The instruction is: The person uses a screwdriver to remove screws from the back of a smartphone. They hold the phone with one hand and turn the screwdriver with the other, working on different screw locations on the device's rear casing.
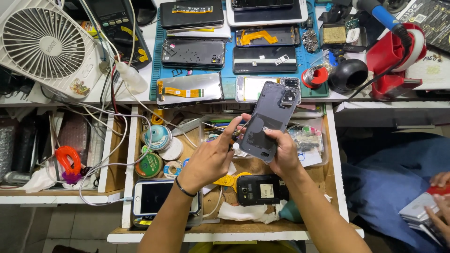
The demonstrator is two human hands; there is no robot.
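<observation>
Your right hand (285,154) grips the near end of a grey phone back cover (271,119), fingers curled around its lower edge, so the cover stands tilted over the open wooden drawer (335,159) with its camera cut-out at the far end. Your left hand (211,159) comes in from the left, thumb and forefinger pressed together on a small dark tool whose tip touches the cover's left edge; what kind of tool it is cannot be told. A black band sits on your left wrist.

Below your hands in the drawer lie a black phone (261,189) face down, a white phone (161,197) to the near left, and rolls of tape (158,138) at the left. On the blue mat (229,75) on the far bench lie several opened phones and screens. A white fan (47,44) stands at the far left, a red holder (393,61) at the far right. At the near right edge, another person's hands (438,201) hold a flat packet
</observation>
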